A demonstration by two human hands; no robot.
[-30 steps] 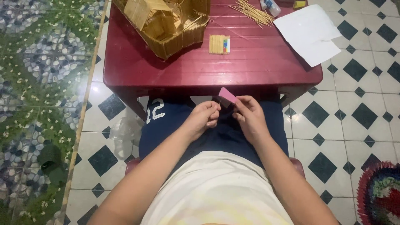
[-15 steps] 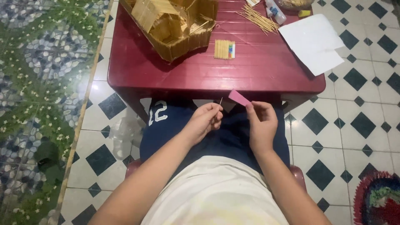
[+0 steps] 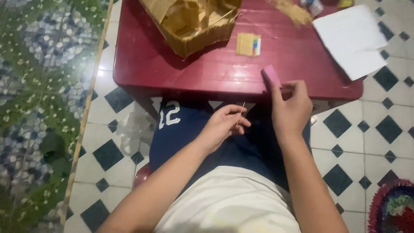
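Note:
My left hand [image 3: 224,125] rests over my lap and pinches a thin wooden stick [image 3: 242,110] that points upward. Raised to the front edge of the red table [image 3: 172,73], my right hand [image 3: 291,108] holds a small pink block [image 3: 271,75] between thumb and fingers. The two hands are apart. On the table stands a model house of wooden sticks [image 3: 189,21], with a small flat panel of sticks [image 3: 248,44] lying beside it.
A white paper sheet [image 3: 351,39] hangs over the table's right corner. Loose sticks [image 3: 291,11] lie at the far edge. Black and white floor tiles [image 3: 358,129] surround me; a green patterned mat [image 3: 39,86] lies left, a colourful rug [image 3: 394,207] lower right.
My right hand has lifted the pink block away from my left hand, up to the table's edge. The left hand stays at my lap holding the stick.

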